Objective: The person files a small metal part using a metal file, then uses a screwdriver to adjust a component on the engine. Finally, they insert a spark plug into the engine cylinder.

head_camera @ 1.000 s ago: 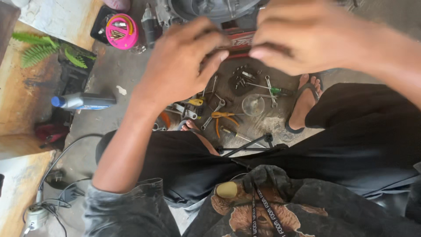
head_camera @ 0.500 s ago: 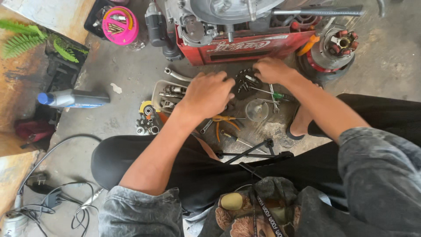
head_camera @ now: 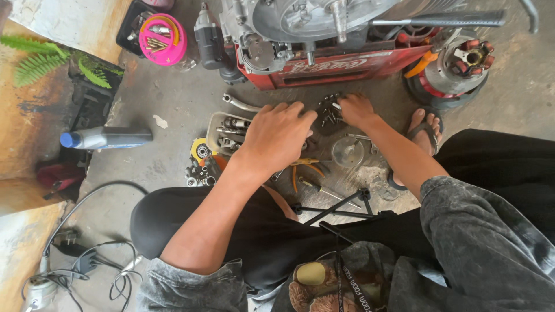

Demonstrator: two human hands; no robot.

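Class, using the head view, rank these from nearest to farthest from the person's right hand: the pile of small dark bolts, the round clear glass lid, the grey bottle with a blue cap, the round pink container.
From the right hand:
1. Pile of small dark bolts, at the fingertips.
2. Round clear glass lid, just below the wrist.
3. Round pink container, upper left.
4. Grey bottle with a blue cap, far left.

We see the engine [head_camera: 300, 29] sitting on the crate [head_camera: 329, 66]; before the crate lie loose bolts [head_camera: 328, 110], left of them a tray of sockets [head_camera: 226, 130], farther left a bottle [head_camera: 107, 137].
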